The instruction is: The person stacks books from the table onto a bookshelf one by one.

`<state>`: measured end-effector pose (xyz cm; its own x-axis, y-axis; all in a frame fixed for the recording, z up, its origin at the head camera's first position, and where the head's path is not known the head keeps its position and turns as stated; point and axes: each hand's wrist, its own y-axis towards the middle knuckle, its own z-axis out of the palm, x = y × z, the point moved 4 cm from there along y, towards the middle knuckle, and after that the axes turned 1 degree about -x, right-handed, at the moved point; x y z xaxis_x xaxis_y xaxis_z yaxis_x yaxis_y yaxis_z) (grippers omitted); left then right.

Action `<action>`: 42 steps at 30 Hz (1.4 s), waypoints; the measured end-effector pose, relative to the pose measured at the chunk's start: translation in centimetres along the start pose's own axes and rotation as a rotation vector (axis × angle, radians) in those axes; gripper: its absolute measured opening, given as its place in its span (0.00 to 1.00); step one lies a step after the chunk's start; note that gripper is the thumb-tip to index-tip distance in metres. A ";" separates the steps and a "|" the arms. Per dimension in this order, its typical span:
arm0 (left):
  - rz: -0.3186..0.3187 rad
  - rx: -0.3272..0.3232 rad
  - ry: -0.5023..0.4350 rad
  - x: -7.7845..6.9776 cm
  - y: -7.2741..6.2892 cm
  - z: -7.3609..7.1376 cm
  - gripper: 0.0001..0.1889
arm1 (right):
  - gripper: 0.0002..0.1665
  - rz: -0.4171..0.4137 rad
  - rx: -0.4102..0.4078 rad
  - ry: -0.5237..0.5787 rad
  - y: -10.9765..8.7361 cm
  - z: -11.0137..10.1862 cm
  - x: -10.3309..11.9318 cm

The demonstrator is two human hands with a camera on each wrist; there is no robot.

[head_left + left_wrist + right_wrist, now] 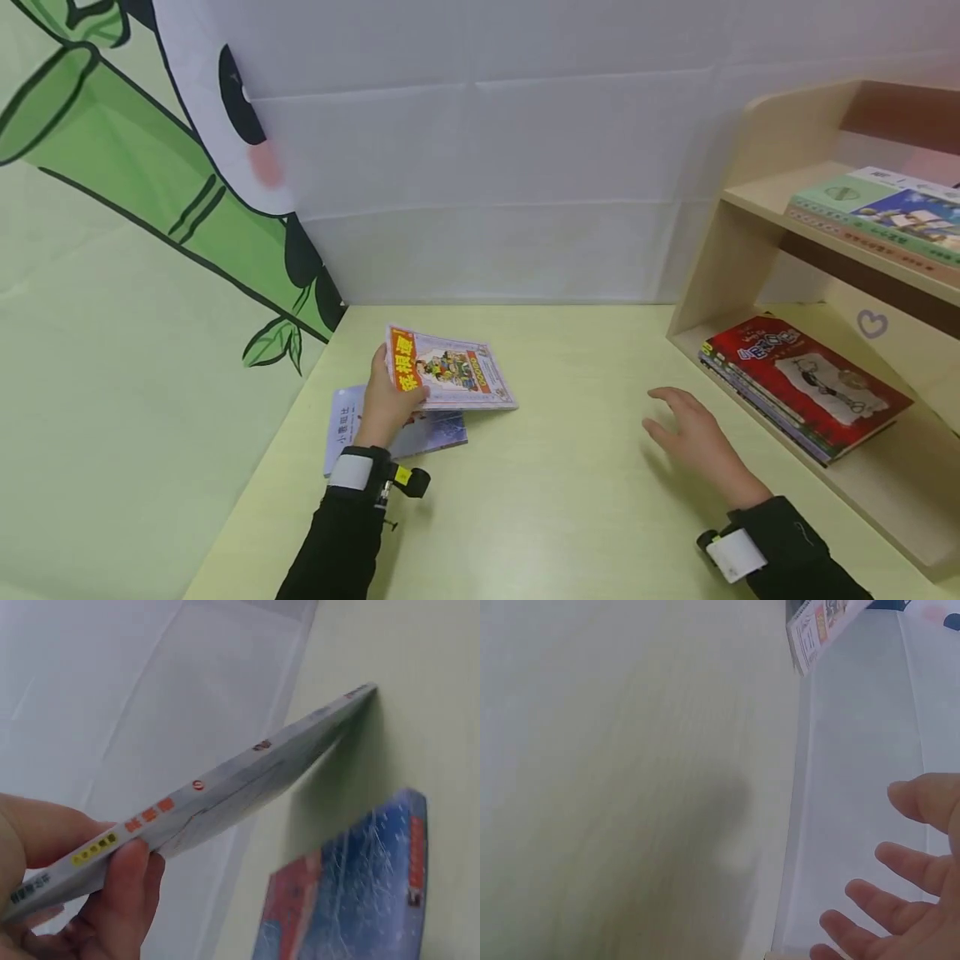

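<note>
My left hand point(387, 402) grips a thin paperback book point(450, 371) by its left end, thumb on the cover and fingers beneath. The cover is white with a yellow-on-orange title strip and a cartoon picture. In the left wrist view its printed spine point(199, 784) faces the camera, and the book is tilted above the table. Partly hidden under it lies a blue-purple book point(438, 432) on the table. My right hand point(693, 437) hovers over the table at the right with fingers spread and holds nothing; its fingers point(885, 904) show apart in the right wrist view.
A wooden shelf unit point(708, 275) stands at the right. Its lower level bears a stack of books topped by a red one point(810, 383); green and orange books point(877, 217) lie on the level above. A white cloth point(487, 167) hangs behind the table point(555, 500).
</note>
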<state>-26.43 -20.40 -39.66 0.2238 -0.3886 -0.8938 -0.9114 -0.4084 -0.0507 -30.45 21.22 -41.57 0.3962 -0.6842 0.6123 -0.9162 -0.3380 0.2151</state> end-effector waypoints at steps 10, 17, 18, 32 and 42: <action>0.392 0.421 -0.123 -7.0 -4.9 3.4 0.44 | 0.42 0.042 0.066 0.334 0.6 1.6 2.9; 0.407 0.416 -0.320 -8.3 -6.9 5.5 0.45 | 0.42 0.252 0.197 0.885 -1.2 3.3 4.4; 0.413 0.407 -0.332 -8.4 -7.0 5.7 0.45 | 0.41 0.243 0.202 0.922 -1.4 3.4 4.6; 0.364 0.435 -0.474 -8.9 -7.8 9.1 0.47 | 0.39 0.131 -0.054 0.976 -2.2 -0.4 5.8; 0.413 0.428 -0.524 -13.1 -7.2 12.1 0.47 | 0.36 0.054 -0.248 0.804 -1.8 -6.8 5.9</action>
<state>-26.95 -2.41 -32.97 -0.2561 0.0433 -0.9657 -0.9627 0.0785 0.2588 -26.84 22.18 -33.23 0.2741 0.0051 0.9617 -0.9565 -0.1023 0.2732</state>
